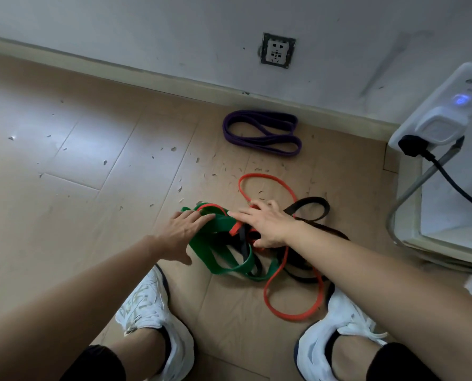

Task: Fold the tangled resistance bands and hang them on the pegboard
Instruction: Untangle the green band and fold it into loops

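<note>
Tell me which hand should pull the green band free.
The left hand: its fingers lie on the green band at the tangle's left side; the right hand rests over the red band and black band.

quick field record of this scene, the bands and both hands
tangle: green band, red band and black band, intertwined on the floor
purple band: folded, lying apart near the wall
left hand: open, fingers on green band
right hand: open, spread over the tangle
pegboard: not in view
</note>
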`<state>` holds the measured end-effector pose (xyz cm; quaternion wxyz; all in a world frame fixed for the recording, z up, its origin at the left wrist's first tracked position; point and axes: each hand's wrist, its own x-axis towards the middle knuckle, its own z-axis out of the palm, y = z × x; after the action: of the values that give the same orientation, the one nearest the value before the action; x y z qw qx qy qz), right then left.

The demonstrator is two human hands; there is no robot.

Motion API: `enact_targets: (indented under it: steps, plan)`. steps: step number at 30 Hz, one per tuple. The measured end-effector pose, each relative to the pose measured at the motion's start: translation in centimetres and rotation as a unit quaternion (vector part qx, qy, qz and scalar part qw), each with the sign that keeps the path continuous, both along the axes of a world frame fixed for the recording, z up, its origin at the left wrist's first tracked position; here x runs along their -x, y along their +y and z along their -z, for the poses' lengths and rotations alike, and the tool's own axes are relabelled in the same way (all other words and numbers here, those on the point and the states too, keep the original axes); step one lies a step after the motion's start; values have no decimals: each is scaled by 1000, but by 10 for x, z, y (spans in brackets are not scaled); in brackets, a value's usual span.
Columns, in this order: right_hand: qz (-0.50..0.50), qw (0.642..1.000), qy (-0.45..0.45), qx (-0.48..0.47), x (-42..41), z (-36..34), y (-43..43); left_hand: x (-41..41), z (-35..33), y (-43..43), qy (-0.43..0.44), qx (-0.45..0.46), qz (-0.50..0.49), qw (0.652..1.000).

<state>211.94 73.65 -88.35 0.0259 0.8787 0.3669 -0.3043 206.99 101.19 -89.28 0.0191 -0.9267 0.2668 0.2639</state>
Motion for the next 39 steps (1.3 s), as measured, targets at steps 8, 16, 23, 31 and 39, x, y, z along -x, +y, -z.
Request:
enact_targets:
  steps: [8,16,23,31,39]
  plan:
    - [9,996,-84,-19,-9,-1,-29,-10,16,10,-160,50,71,983]
    - [289,955,67,-33,-29,-16,-109,-34,-24,10,-2,130,-147,981]
    - [378,913,152,-38,27,-29,-121,-44,-80,5,34,207,-288,934]
    - [412,885,213,-29,60,-56,-108,-39,-149,7,-64,191,-356,912]
    - [376,910,168,43,61,-90,-91,-42,-223,-3,-157,269,-365,877]
